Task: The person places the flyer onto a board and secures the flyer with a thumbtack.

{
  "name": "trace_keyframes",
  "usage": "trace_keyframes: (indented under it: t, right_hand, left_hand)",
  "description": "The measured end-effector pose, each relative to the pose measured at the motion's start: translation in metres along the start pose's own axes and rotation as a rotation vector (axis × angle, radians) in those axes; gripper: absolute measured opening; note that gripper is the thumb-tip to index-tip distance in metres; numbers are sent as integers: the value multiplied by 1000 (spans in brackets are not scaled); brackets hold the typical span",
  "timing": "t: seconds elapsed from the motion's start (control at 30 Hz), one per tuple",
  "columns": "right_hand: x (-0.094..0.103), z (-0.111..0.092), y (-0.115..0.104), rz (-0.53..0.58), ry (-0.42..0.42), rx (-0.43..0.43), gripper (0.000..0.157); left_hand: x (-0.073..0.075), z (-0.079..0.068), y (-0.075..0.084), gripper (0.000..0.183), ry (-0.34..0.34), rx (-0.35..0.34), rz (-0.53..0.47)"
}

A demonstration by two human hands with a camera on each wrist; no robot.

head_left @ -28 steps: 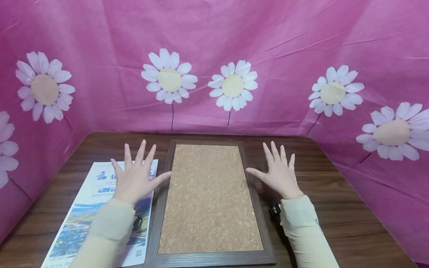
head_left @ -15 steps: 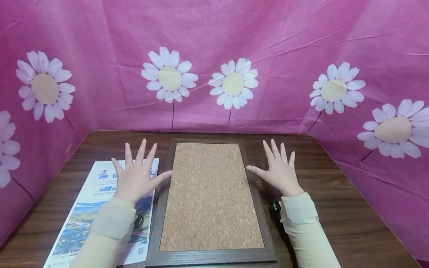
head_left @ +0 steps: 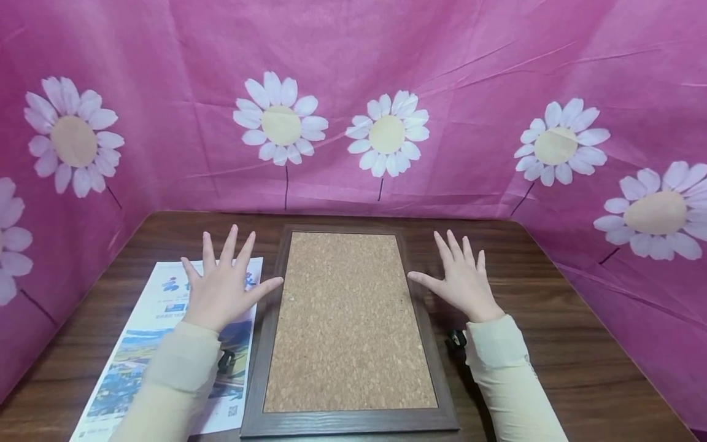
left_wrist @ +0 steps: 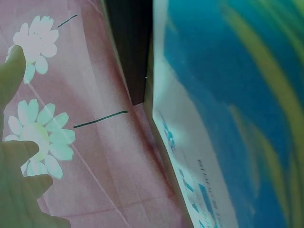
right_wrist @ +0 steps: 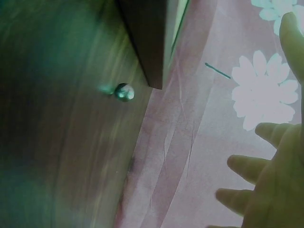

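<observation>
Both hands up, no grip on anything. Left hand (head_left: 221, 291) is over the upper part of a printed sheet (head_left: 124, 353), palm down, fingers straight and spread well apart, thumb angled out toward the frame's left side; its tip overlaps that side in the head view, contact can't be told. Right hand (head_left: 463, 283) mirrors it over the table (head_left: 585, 368) on the other side, fingers also straight and fanned, thumb pointing in at the frame's right edge, contact again unclear. Forearms come in from the near side, angled slightly inward; light sleeves (head_left: 510, 380) reach the wrists.

Cork board (head_left: 350, 325) lies flat in the middle between the hands, long side running away from the person, inside a dark wooden frame (head_left: 353, 422). The sheet lies just left of it, near corner about at the frame, partly covered by the left arm. Right wrist view shows a small shiny round thing (right_wrist: 124, 92) on the table near the frame; too unclear to name.

Step in hand, as judged: a ready pose, no handling begun. Next move would call for lowering the hands and closing fingers on an edge of sheet or frame; which one, can't tell.
</observation>
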State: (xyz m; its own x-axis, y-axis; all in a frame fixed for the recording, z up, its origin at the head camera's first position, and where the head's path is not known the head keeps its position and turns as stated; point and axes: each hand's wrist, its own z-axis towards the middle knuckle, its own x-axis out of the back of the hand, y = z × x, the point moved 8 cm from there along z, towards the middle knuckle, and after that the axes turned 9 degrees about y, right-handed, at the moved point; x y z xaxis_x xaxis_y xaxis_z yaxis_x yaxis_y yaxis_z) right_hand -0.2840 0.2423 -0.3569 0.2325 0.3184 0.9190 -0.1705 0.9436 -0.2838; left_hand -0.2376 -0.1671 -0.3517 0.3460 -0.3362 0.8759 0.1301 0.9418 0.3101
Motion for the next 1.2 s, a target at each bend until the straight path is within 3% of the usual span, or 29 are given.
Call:
trace_keyframes:
  t: [0.17,0.37,0.57,0.77,0.93,1.2]
  right_hand:
    - [-3,1,0,108,-60,-28,106]
    - [-8,0,-1,257,-115,-68,95]
    - [-12,-2,-2,404,-168,-101,87]
    - [-15,-2,-6,421,-171,-89,82]
    - [-19,-2,-9,427,-197,-85,78]
    - [-27,-3,-6,427,-237,-86,72]
  left_hand:
    - [6,1,-4,102,-29,20,-40]
    - [13,-3,-19,104,-89,91,-102]
    - [19,-3,-34,104,-95,131,-157]
    - [22,-4,-54,106,-82,176,-209]
    - [26,-5,-73,107,-112,216,-219]
    - [21,-11,-110,111,-272,311,-237]
